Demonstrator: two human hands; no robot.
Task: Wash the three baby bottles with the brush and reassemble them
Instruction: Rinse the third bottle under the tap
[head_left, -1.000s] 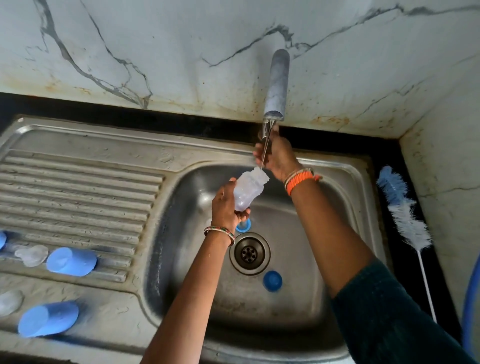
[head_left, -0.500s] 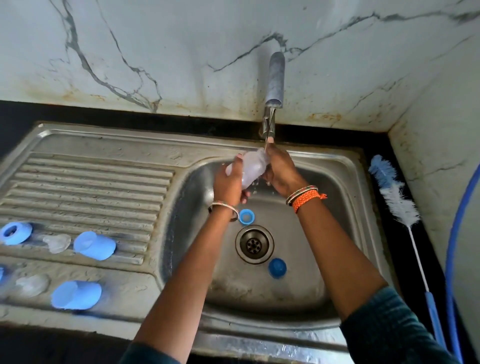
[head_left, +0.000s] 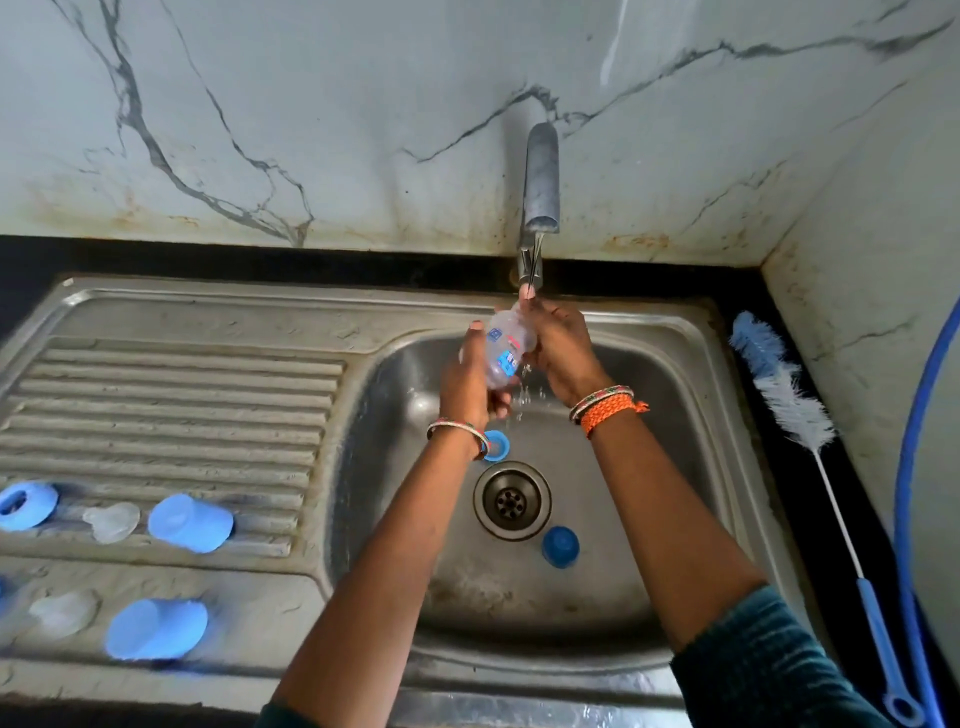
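Both hands held one clear plastic baby bottle (head_left: 506, 353) under the grey metal tap (head_left: 540, 182): left hand (head_left: 470, 384) curled round its lower body, right hand (head_left: 558, 345) wrapped over its upper end, water dripping beneath into the steel sink (head_left: 649, 364). Rinsing looked like the step in hand. Next, brushing would call for freeing the right hand to reach the blue-and-white bottle brush (head_left: 795, 410) lying on the counter, right of the basin. Blue caps (head_left: 189, 522) and clear teats (head_left: 111, 521) lay on the drainboard.

Clear baby bottle (head_left: 506, 353) with blue print, tilted, under the tap above the basin. Blue-and-white brush (head_left: 795, 410) lies on the counter, right of the sink.
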